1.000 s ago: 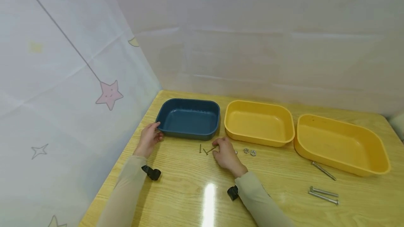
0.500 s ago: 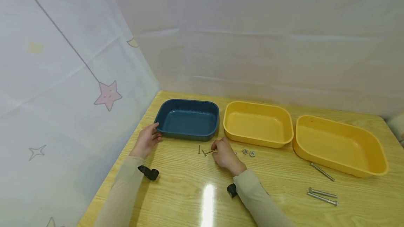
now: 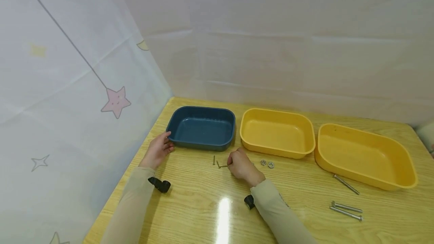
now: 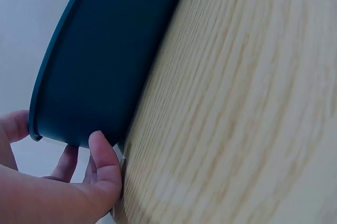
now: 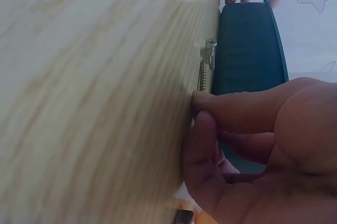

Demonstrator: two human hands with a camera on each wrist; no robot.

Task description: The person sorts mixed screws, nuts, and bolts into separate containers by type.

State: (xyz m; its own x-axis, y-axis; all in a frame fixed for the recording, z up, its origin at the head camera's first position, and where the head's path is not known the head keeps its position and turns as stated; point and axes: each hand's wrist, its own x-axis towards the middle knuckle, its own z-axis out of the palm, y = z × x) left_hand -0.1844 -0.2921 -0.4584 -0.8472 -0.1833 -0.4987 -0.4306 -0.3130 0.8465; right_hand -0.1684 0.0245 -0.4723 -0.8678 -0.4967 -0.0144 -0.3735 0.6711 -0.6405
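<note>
In the head view my left hand (image 3: 158,151) holds the near left corner of a dark blue tray (image 3: 203,147). The left wrist view shows fingertips (image 4: 100,145) against the tray's outer wall, with another digit at its rim. My right hand (image 3: 242,166) is low on the table, thumb and forefinger pinching the end of a thin brass-coloured screw (image 3: 223,166). Its threaded shaft (image 5: 202,79) juts from the fingertips in the right wrist view. Two more small screws lie just left of it, one upright-pointing screw (image 3: 214,160) and one slanted screw (image 3: 218,163).
A yellow tray (image 3: 271,150) stands right of the blue one, and a second yellow tray (image 3: 366,178) beyond it. Hex nuts (image 3: 271,165) lie behind my right hand, one partly hidden by it. Three long bolts (image 3: 346,184) lie at the right on the wooden table (image 3: 190,206).
The screw at my right fingertips has swung from slanting to nearly level in the head view. My right hand has shifted only slightly; the left hand stays on the blue tray.
</note>
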